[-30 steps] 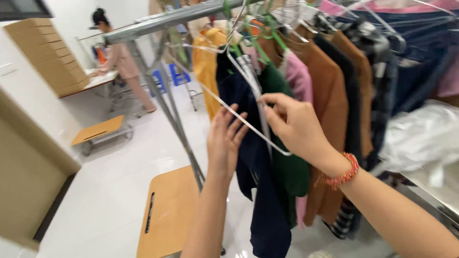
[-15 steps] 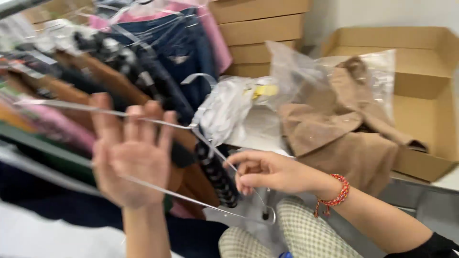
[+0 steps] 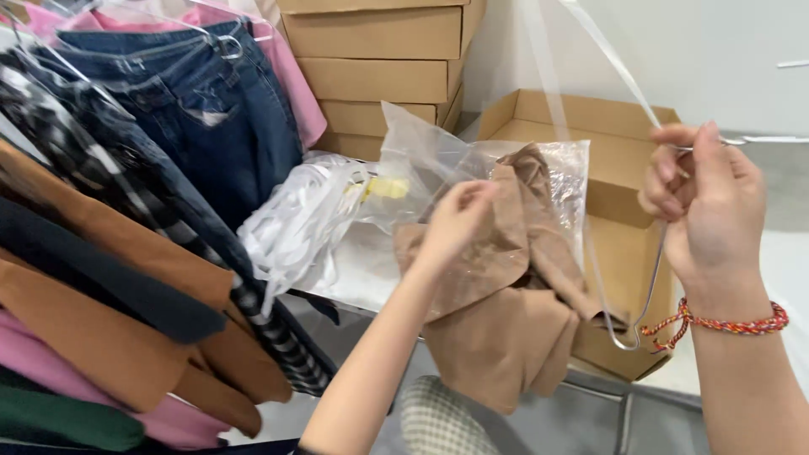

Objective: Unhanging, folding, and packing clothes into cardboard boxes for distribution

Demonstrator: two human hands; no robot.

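wall [image 3: 674, 50]: plain white, evenly lit | stack of flat cardboard boxes [image 3: 375, 67] against it | open cardboard box [image 3: 590, 152] on the table edge | floor [image 3: 539, 421]: grey, down low | clothes rack on the left with jeans [image 3: 211, 126], pink tops [image 3: 291, 84], brown jackets [image 3: 93, 253]

Head camera looks down, close over both hands.
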